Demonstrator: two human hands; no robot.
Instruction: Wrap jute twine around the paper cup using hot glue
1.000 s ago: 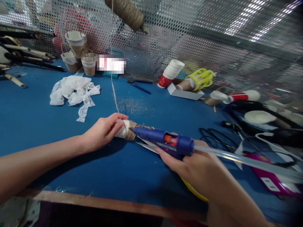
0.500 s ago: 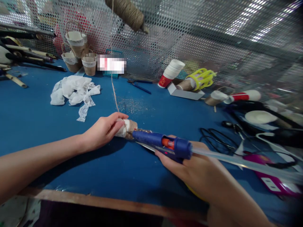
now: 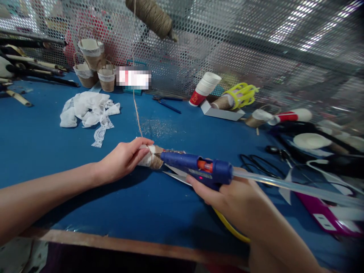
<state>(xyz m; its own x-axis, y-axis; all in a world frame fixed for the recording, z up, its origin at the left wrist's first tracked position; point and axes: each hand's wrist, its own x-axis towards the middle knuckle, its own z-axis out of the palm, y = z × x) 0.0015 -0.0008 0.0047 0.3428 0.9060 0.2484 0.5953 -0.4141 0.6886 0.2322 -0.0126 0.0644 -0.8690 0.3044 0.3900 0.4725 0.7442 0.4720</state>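
Note:
My left hand (image 3: 126,157) is closed round a small cup (image 3: 155,161) wrapped in brown twine with a white band. A strand of twine (image 3: 137,113) runs from the cup up towards the hanging spool (image 3: 152,17). My right hand (image 3: 227,197) grips a blue glue gun (image 3: 196,165), whose tip is at the side of the cup; a long clear glue stick (image 3: 284,184) sticks out of its back. Scissors with open blades (image 3: 178,176) and a yellow handle (image 3: 230,229) show beneath the right hand; whether it holds them is hidden.
Twine baskets (image 3: 106,79) stand at the back left, behind white lace (image 3: 85,108). Pliers (image 3: 167,104), stacked paper cups (image 3: 204,89) and a grey tray (image 3: 222,112) sit along the mesh (image 3: 182,49). Black cables (image 3: 261,167) and a magenta power strip (image 3: 321,214) lie right.
The glue gun's tip has moved slightly up along the cup's side. The scissors' blades and yellow handle show more below my right hand. My left hand has hardly moved.

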